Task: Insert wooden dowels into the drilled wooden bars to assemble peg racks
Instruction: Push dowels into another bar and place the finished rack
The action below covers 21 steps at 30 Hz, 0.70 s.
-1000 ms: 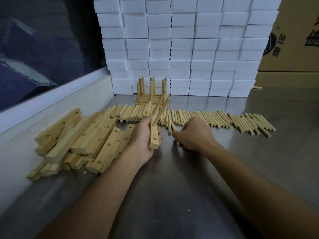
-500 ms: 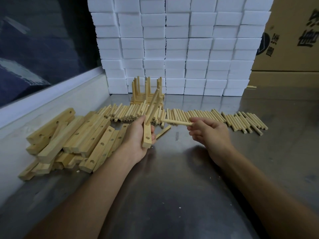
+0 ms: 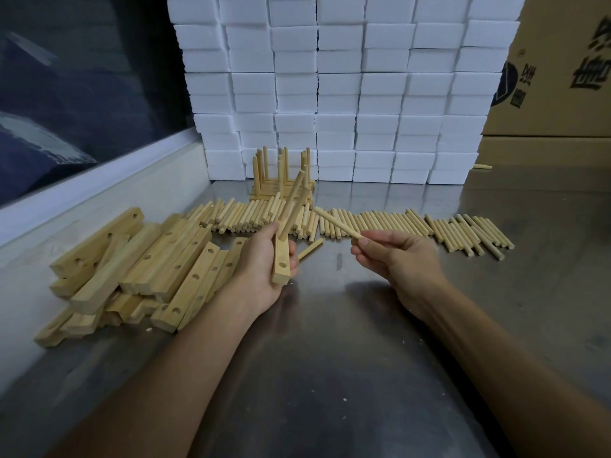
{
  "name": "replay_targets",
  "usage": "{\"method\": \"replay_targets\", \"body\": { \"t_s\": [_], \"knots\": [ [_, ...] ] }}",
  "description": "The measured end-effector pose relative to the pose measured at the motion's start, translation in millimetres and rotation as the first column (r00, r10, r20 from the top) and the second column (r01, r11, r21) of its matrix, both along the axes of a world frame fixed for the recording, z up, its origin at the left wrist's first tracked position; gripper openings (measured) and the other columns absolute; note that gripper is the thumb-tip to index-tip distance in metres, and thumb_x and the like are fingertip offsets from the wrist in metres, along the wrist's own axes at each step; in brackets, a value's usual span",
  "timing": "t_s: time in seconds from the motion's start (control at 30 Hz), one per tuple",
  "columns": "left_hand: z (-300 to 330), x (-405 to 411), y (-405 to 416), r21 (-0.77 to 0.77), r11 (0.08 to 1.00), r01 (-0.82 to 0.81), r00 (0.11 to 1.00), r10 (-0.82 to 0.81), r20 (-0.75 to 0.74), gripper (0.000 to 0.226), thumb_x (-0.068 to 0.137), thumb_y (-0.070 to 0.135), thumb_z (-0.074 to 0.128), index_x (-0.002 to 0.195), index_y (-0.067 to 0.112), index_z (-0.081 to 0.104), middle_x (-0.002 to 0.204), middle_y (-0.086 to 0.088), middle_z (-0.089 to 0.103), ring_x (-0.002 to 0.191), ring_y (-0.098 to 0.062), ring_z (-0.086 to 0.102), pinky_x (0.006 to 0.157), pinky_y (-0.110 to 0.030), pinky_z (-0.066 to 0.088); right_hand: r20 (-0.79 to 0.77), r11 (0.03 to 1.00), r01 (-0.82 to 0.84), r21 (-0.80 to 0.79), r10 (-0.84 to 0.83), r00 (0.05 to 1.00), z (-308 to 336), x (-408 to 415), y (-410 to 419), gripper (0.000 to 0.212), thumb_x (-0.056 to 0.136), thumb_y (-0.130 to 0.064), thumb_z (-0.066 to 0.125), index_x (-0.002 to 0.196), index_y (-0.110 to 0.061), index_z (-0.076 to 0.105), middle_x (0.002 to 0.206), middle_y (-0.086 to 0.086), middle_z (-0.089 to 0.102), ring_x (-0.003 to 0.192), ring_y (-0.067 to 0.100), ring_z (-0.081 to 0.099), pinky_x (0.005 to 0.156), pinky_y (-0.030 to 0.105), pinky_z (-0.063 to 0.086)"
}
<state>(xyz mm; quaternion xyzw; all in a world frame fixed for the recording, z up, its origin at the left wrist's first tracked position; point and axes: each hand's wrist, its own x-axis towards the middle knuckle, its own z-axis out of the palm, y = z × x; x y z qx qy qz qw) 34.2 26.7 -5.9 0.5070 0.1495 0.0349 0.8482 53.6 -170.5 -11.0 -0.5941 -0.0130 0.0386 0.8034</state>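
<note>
Held bar (image 3: 281, 261): pale square-section wood, one round drilled hole visible on the near face close to the lower end; gripped in the left hand (image 3: 261, 269), tilted with the near end low, above the metal table (image 3: 330, 375).
Fitted dowels (image 3: 292, 201): at least two smooth round pale sticks rising from the bar, leaning up and to the right; exact count hard to tell against the row behind.
Loose dowel (image 3: 335, 224): same pale round stick, pinched at its near end by the right hand (image 3: 396, 259), pointing up and left toward the bar, not touching it.
Stray dowel (image 3: 310, 248): one, flat on the table between the two hands.
Dowel row (image 3: 413, 223): dozens lying side by side across the table behind the hands; too many to count.
Bar pile (image 3: 139, 269): more than ten drilled bars heaped at left, several showing three holes.
Finished racks (image 3: 281, 180): small stack at the back, pegs upright, against the white foam blocks (image 3: 337, 94).
Left hand: fingers wrapped round the bar, thumb along its side.
Right hand: palm turned left, thumb and fingertips clasping the dowel end, other fingers curled.
Cardboard boxes (image 3: 562, 77): two at far right.
</note>
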Motion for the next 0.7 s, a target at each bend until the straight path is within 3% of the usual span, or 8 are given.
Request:
{"method": "replay_targets", "body": {
  "t_s": [0.13, 0.23, 0.3, 0.43, 0.53, 0.63, 0.7],
  "knots": [
    [0, 0, 0, -0.005, 1.0, 0.0, 1.0, 0.0, -0.001, 0.027, 0.104, 0.03, 0.043, 0.094, 0.009, 0.056, 0.056, -0.003, 0.049, 0.036, -0.012, 0.039, 0.032, -0.02, 0.028, 0.004, 1.0, -0.003, 0.025, 0.002, 1.0, 2, 0, -1, 0.016, 0.082, 0.004, 0.071, 0.098, 0.0, 0.073, 0.089, 0.015, 0.076, 0.082, 0.024, 0.075, 0.067, 0.023, 0.059],
    [0, 0, 1, -0.005, 1.0, 0.006, 1.0, -0.006, -0.001, 0.026, 0.104, 0.031, 0.043, 0.097, 0.009, 0.055, 0.057, -0.003, 0.049, 0.037, -0.012, 0.039, 0.032, -0.021, 0.028, 0.015, 1.0, -0.004, 0.009, 0.004, 1.0, 4, -1, -1, 0.006, 0.087, -0.009, 0.072, 0.091, -0.006, 0.076, 0.074, 0.004, 0.071, 0.064, 0.012, 0.067, 0.063, 0.022, 0.056],
    [0, -1, 1, -0.004, 1.0, 0.006, 1.0, -0.006, -0.002, 0.026, 0.104, 0.03, 0.043, 0.098, 0.009, 0.055, 0.056, -0.003, 0.049, 0.037, -0.012, 0.039, 0.032, -0.021, 0.028, 0.017, 0.999, 0.02, 0.027, -0.021, 1.0, 5, 0, -1, 0.013, 0.091, -0.02, 0.07, 0.087, -0.009, 0.075, 0.069, 0.0, 0.066, 0.059, 0.008, 0.062, 0.06, 0.021, 0.054],
    [0, -1, 1, -0.006, 1.0, 0.002, 1.0, -0.002, -0.006, 0.025, 0.104, 0.03, 0.042, 0.101, 0.008, 0.055, 0.057, -0.003, 0.049, 0.037, -0.012, 0.039, 0.032, -0.021, 0.029, -0.002, 0.989, 0.053, 0.138, -0.053, 0.999, 10, -1, 0, 0.019, 0.099, -0.02, 0.059, 0.097, -0.004, 0.069, 0.089, 0.01, 0.077, 0.087, 0.022, 0.076, 0.067, 0.026, 0.06],
    [0, -1, 0, -0.003, 1.0, 0.003, 1.0, -0.003, -0.006, 0.026, 0.104, 0.03, 0.042, 0.099, 0.008, 0.055, 0.056, -0.003, 0.049, 0.037, -0.012, 0.039, 0.032, -0.021, 0.028, -0.002, 0.983, 0.02, 0.184, -0.02, 1.0, 12, -3, 0, 0.019, 0.1, -0.016, 0.055, 0.095, -0.002, 0.068, 0.095, 0.018, 0.076, 0.091, 0.028, 0.075, 0.069, 0.028, 0.061],
    [1, -1, 0, 0.002, 1.0, 0.005, 1.0, -0.005, -0.007, 0.027, 0.104, 0.031, 0.042, 0.097, 0.009, 0.055, 0.056, -0.002, 0.049, 0.037, -0.012, 0.039, 0.032, -0.021, 0.028, 0.005, 0.982, 0.005, 0.188, -0.006, 1.0, 13, -5, 0, 0.03, 0.099, -0.022, 0.057, 0.082, -0.006, 0.075, 0.092, 0.016, 0.076, 0.082, 0.023, 0.076, 0.066, 0.027, 0.061],
    [1, -1, 0, -0.003, 1.0, 0.004, 1.0, -0.004, -0.008, 0.026, 0.104, 0.031, 0.042, 0.097, 0.009, 0.055, 0.056, -0.003, 0.049, 0.037, -0.012, 0.039, 0.032, -0.021, 0.028, -0.006, 0.984, 0.018, 0.18, -0.018, 1.0, 13, -6, 0, 0.03, 0.098, -0.03, 0.057, 0.088, -0.006, 0.071, 0.079, 0.008, 0.074, 0.068, 0.016, 0.071, 0.061, 0.026, 0.06]
  ]
}}
